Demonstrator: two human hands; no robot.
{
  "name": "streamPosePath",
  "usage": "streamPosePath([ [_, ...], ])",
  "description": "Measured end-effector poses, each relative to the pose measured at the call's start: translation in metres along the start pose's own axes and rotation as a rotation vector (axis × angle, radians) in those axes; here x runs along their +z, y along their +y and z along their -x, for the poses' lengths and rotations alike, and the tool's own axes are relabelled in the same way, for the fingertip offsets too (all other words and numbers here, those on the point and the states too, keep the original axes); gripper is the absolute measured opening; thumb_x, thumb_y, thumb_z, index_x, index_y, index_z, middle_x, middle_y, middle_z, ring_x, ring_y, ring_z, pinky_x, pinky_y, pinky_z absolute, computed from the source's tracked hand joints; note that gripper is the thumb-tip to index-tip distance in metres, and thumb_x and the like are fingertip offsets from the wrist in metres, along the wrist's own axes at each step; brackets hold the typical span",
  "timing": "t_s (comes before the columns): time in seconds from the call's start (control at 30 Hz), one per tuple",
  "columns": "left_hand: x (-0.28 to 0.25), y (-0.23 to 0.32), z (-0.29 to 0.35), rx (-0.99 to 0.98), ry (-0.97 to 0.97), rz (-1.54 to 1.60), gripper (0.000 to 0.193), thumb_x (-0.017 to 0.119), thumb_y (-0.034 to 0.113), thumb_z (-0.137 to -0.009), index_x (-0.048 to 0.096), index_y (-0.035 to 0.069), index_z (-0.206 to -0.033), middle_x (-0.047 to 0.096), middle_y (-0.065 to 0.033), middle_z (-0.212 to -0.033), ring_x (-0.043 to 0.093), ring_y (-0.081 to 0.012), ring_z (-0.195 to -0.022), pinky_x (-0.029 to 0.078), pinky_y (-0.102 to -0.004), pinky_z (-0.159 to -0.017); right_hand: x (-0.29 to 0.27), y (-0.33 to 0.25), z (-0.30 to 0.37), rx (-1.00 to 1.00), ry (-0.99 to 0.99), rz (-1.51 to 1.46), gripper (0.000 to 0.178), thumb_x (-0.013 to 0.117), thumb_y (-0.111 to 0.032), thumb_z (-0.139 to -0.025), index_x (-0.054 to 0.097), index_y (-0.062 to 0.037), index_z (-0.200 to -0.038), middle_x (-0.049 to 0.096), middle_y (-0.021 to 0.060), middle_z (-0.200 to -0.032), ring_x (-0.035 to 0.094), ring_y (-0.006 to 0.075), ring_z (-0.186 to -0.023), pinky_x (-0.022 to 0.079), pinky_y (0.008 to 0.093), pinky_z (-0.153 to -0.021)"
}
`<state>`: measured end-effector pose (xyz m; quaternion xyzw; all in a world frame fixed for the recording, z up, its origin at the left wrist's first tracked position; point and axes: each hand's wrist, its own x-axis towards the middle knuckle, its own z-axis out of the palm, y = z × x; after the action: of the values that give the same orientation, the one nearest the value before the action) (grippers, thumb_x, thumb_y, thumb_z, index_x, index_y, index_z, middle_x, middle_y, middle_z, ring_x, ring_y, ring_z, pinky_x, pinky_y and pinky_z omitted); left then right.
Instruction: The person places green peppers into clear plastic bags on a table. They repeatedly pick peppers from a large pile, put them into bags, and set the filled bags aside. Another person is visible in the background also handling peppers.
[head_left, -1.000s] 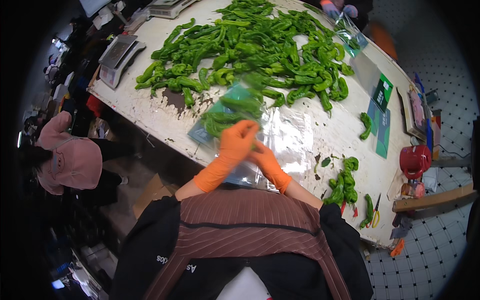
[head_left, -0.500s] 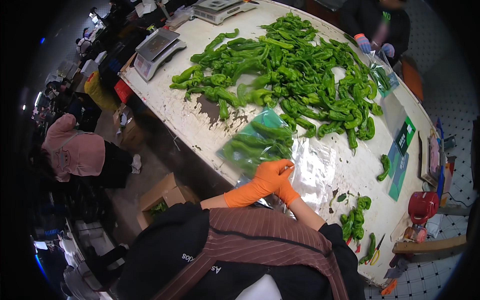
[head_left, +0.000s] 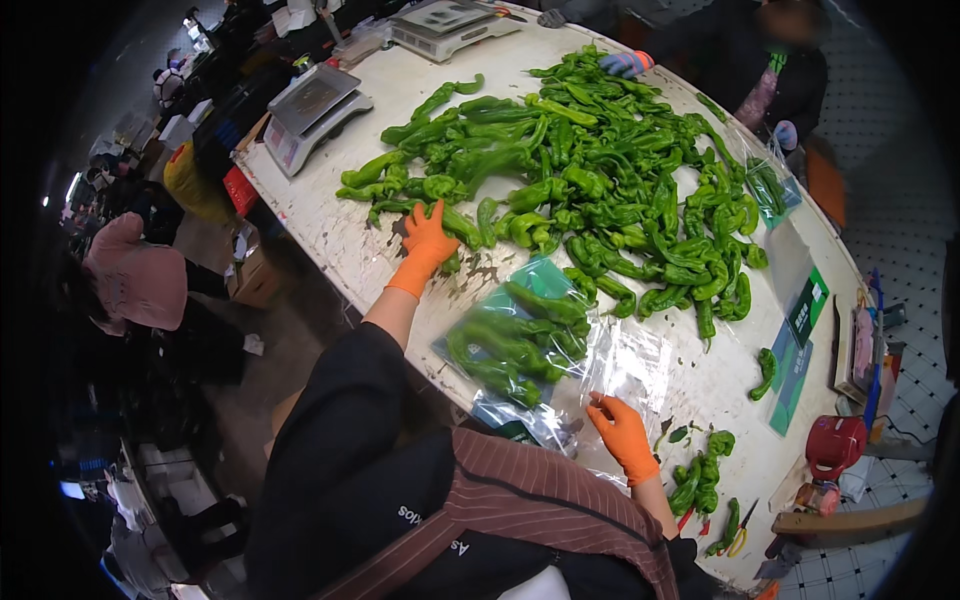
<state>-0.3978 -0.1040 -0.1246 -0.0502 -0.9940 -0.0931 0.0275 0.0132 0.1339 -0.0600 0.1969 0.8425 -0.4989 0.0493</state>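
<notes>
My left hand [head_left: 428, 242], in an orange glove, reaches over the left end of the green pepper pile [head_left: 620, 190]. Its fingers are spread and touch a long green pepper [head_left: 462, 228] without closing round it. A clear plastic bag [head_left: 518, 345] with a green printed top holds several peppers and lies flat at the near table edge. Beside its lower right end is my right hand [head_left: 622, 440], also gloved in orange, thumb and fingertips pinched together at the clear film. Under and beside that hand lie other clear bags [head_left: 640, 365].
Two scales [head_left: 318, 115] [head_left: 450, 28] stand at the far left. A co-worker's gloved hand [head_left: 627, 64] reaches into the pile's far side. At right lie flat printed bags [head_left: 795, 350], a few loose peppers [head_left: 704, 475], scissors [head_left: 741, 535] and a red container [head_left: 836, 445].
My left hand has left the bag and moved up and left to the peppers. My right hand has shifted slightly right and down. The co-worker's hand has come over the pile.
</notes>
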Motion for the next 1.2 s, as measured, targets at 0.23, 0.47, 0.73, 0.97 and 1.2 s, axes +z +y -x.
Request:
streamPosePath([
  [0.23,-0.023,0.031,0.006,0.051,-0.043,-0.107,0.074,0.076,0.033,-0.068,0.048,0.030,-0.136,0.042,-0.0116,-0.137,0.044,-0.0374,-0.115,0.043,-0.0466,-0.087,-0.007,0.000,0.000,0.054,0.049,-0.019,0.034,0.065,-0.023,-0.088,0.064,-0.0005,-0.114,0.069,0.0143,-0.099,0.067,0.0249,-0.088,0.051,0.0320,-0.079],
  [0.47,-0.028,-0.008,-0.009,0.587,0.374,0.017,0.035,0.075,0.022,-0.070,0.067,0.016,-0.104,0.057,-0.0038,-0.103,0.049,-0.0266,-0.106,0.035,-0.0444,-0.092,-0.020,0.000,0.000,-0.006,0.123,-0.036,0.031,0.065,-0.018,-0.089,0.065,-0.0013,-0.114,0.069,0.0128,-0.097,0.067,0.0224,-0.087,0.051,0.0314,-0.080],
  [0.73,-0.092,0.042,0.033,0.313,-0.240,0.985,0.030,0.073,0.027,-0.084,0.067,-0.002,-0.090,0.062,-0.0057,-0.076,0.055,-0.0152,-0.068,0.043,-0.0303,-0.063,-0.043,-0.043,-0.017,-0.039,0.338,-0.248,0.025,0.063,-0.011,-0.090,0.067,-0.0020,-0.113,0.070,0.0092,-0.094,0.064,0.0135,-0.084,0.049,0.0264,-0.078],
  [0.97,-0.115,0.108,0.102,0.269,-0.707,1.362,0.030,0.067,0.023,-0.090,0.066,-0.003,-0.106,0.067,-0.0020,-0.094,0.058,-0.0090,-0.086,0.046,-0.0245,-0.079,-0.016,-0.102,-0.065,-0.206,0.171,-0.594,0.055,0.063,-0.016,-0.091,0.042,-0.0074,-0.141,0.059,0.0089,-0.124,0.058,0.0155,-0.108,0.046,0.0290,-0.092],
  [1.2,-0.102,0.145,0.104,0.461,-1.012,1.358,0.042,0.065,0.019,-0.091,0.056,0.000,-0.127,0.063,-0.0048,-0.114,0.058,-0.0120,-0.101,0.045,-0.0291,-0.091,-0.014,-0.090,-0.089,-0.036,0.059,-0.839,0.065,0.069,-0.019,-0.088,0.038,-0.0013,-0.142,0.053,0.0104,-0.129,0.053,0.0180,-0.114,0.045,0.0307,-0.093],
])
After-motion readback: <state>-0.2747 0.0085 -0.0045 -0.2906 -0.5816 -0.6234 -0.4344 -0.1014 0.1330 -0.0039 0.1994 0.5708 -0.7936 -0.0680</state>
